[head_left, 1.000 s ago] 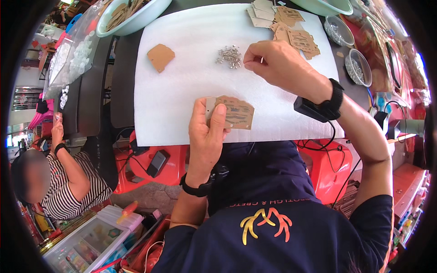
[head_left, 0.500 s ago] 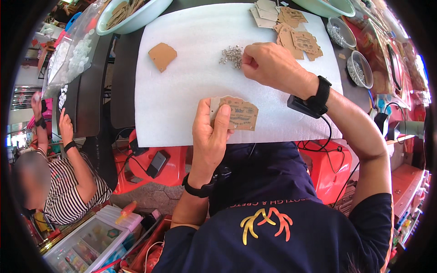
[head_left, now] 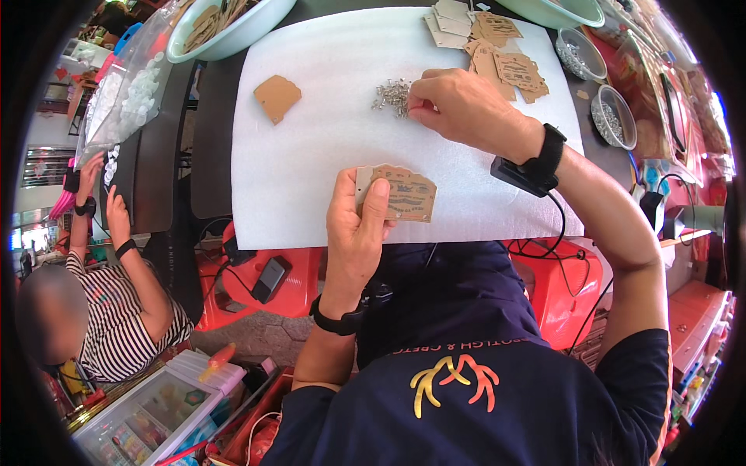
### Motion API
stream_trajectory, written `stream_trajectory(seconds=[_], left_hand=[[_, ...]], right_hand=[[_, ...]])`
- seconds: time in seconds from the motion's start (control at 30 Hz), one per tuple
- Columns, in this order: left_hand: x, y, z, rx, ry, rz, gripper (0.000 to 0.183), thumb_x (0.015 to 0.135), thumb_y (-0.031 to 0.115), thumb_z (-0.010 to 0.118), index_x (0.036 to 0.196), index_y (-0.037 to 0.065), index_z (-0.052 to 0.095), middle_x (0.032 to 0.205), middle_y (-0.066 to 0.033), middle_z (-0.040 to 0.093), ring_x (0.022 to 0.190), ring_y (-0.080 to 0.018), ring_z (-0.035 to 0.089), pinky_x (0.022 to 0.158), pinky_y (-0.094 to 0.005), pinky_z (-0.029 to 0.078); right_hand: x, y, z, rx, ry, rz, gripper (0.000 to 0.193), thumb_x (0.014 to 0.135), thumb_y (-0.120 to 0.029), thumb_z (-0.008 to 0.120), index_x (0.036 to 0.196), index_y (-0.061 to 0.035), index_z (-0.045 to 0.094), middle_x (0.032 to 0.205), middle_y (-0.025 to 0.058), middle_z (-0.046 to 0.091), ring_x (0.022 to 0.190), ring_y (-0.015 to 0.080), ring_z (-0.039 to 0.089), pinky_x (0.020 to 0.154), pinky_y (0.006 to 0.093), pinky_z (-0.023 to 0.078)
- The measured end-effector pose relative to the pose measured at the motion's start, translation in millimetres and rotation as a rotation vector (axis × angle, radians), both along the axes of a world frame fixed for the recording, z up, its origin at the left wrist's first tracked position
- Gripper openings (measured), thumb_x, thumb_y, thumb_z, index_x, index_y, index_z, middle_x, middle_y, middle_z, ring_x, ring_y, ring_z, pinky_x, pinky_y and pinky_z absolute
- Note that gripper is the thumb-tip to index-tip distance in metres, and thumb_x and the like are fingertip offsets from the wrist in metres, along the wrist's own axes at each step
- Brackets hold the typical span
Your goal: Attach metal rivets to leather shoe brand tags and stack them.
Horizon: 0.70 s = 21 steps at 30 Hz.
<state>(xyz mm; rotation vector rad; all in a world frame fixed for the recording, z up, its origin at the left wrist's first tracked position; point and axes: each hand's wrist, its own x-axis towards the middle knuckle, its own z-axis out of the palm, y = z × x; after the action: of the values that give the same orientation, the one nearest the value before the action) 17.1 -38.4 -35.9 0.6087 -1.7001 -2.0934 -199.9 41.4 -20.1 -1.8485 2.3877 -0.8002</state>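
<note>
Near edge of white sheet [head_left: 311,171]: left hand [head_left: 353,233] grip clamped on tag [head_left: 404,194], thumb on face. Tag thin, light, bendable; hold by edge. Right hand [head_left: 458,109] pinching at small metal bits [head_left: 391,95], far centre; slippery, roll easily.

Probably a small craft workshop: foam-covered table [head_left: 311,179], cardboard tags [head_left: 497,62], rivet bowls [head_left: 610,116].

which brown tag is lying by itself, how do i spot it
Start from the white foam sheet covering the dark table. On its far left part lies a single plain brown card tag, alone, well left of the small metal pins at the right hand. Unlike the printed tags heaped far right, it looks blank.
</note>
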Motion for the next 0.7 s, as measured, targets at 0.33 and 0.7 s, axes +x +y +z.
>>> stream_trajectory(seconds=[0.33, 0.7], left_hand=[[-2, 1, 1, -0.016, -0.012, -0.009, 0.021, 0.102, 0.024, 0.052, 0.109, 0.004, 0.050, 0.084, 0.0000, 0.059, 0.064, -0.0030, 0.046, 0.052, -0.0184, 0.037], [0, 1, 3, 0.032, -0.017, 0.004, 0.019, 0.101, 0.020, 0.053, 0.113, 0.005, 0.051, 0.090, -0.0026, 0.063, 0.063, -0.0041, 0.045, 0.054, -0.0190, 0.035]], right_hand=[[3, -9, 2, 0.118, -0.010, -0.099, 0.016, 0.077, -0.014, 0.056, 0.071, -0.0001, 0.062, 0.067, 0.0191, 0.061, 0.065, 0.0386, 0.061, 0.060, 0.0465, 0.049], [-5, 11, 18, 0.051, 0.037, -0.020, 0.012, 0.086, -0.013, 0.058, 0.082, -0.0026, 0.064, 0.078, 0.0145, 0.065, 0.073, 0.0350, 0.063, 0.066, 0.0444, 0.050]])
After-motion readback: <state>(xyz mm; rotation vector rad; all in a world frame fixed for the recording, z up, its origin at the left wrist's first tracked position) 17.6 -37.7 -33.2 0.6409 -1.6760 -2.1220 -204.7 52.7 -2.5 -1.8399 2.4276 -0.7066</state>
